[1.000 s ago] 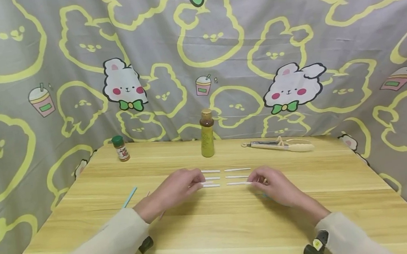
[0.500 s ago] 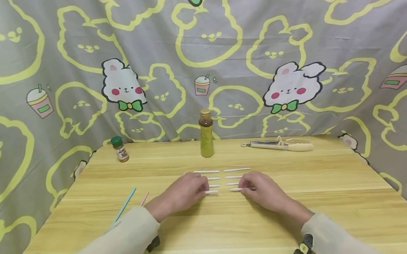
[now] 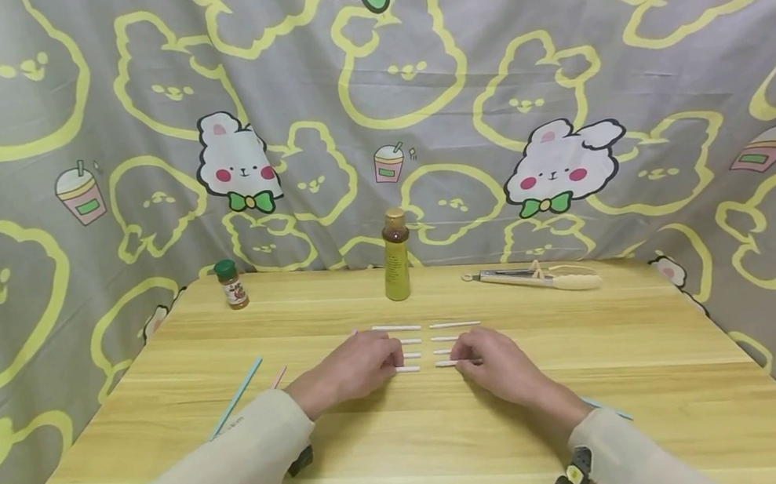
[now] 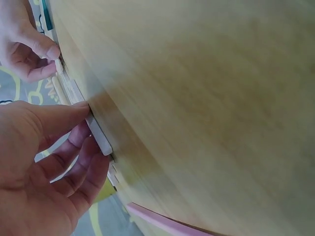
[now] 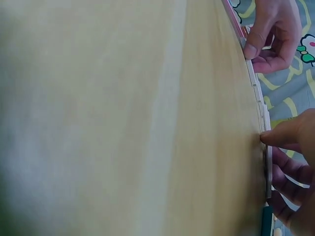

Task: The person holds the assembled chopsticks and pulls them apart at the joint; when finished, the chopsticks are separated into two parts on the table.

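Nearest left straw piece (image 3: 408,368): short, white, flat on the wooden table (image 3: 409,445), pinched at its outer end between thumb and curled fingers of the left hand (image 3: 352,372). Same grip plain in the left wrist view, thumb on top, fingertips under the edge of the piece (image 4: 100,137).

Nearest right straw piece (image 3: 446,363): in line with the first across a small gap, held the same way by the right hand (image 3: 496,361); thumb tip pressed on it in the right wrist view (image 5: 267,167). Both hands narrow, closed on their pieces, resting low on the tabletop.

Beyond these, three more rows of white pieces, parallel, ending in the far row (image 3: 395,327), partly hidden by the knuckles. Judging by the layout: three rows set down in two neat columns, a fourth being squared up at the near end, not yet let go.

Further out and apart from the rows: a long blue straw (image 3: 235,397) and a pink straw (image 3: 278,377) uncut by the left sleeve, another blue straw (image 3: 607,407) beside the right forearm. Probably stock left over.

At the back edge: spice jar (image 3: 231,284) to the left, sauce bottle (image 3: 397,265) in the middle, tongs (image 3: 534,278) to the right. Behind everything, a grey bunny-print curtain (image 3: 413,74).
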`<state>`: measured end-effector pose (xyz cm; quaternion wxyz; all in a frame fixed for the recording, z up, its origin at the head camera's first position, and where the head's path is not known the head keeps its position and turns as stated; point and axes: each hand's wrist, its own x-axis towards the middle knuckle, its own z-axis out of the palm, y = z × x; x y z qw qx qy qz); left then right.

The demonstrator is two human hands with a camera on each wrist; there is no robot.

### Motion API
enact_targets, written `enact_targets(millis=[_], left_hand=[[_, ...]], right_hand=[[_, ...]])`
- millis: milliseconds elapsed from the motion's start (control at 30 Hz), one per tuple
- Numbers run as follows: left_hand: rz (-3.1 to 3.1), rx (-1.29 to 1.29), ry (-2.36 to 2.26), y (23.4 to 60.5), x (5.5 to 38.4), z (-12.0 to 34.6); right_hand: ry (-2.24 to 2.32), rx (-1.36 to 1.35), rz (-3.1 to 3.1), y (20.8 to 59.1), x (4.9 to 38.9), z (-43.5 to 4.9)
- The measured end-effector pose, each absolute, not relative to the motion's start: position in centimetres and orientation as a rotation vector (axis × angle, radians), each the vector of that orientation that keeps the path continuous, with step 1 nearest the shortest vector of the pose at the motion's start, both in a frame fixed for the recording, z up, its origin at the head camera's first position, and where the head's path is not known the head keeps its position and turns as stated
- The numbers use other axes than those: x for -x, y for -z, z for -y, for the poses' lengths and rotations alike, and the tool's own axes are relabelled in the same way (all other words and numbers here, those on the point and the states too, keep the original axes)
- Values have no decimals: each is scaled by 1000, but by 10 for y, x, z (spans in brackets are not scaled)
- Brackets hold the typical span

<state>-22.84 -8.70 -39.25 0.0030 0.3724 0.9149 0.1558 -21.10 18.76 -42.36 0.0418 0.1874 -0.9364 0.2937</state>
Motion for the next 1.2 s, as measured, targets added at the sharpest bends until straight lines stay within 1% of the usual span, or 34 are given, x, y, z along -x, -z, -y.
enact_targets(millis=[233,433,633,800,967,1200], left_hand=[[-2855,-1172,-501,391,227,86],[-2852,-1118,-515,391,227,86],[-2847,-1107,-518,390,226,89],[-2846,-1106,-514,390,227,90],[-2846,-1111,-518,392,230,89],[-2833,-1087,-541,395,230,88]], right_hand=[[-951,-591,2848,414,203,-208],[-955,-545,2804,406,189,-254],[-987,-472,2881,401,166,-297],[-1027,-510,2983,402,150,-322],[-978,-522,3050,402,141,-338],[-886,-608,3009,409,139,-343]])
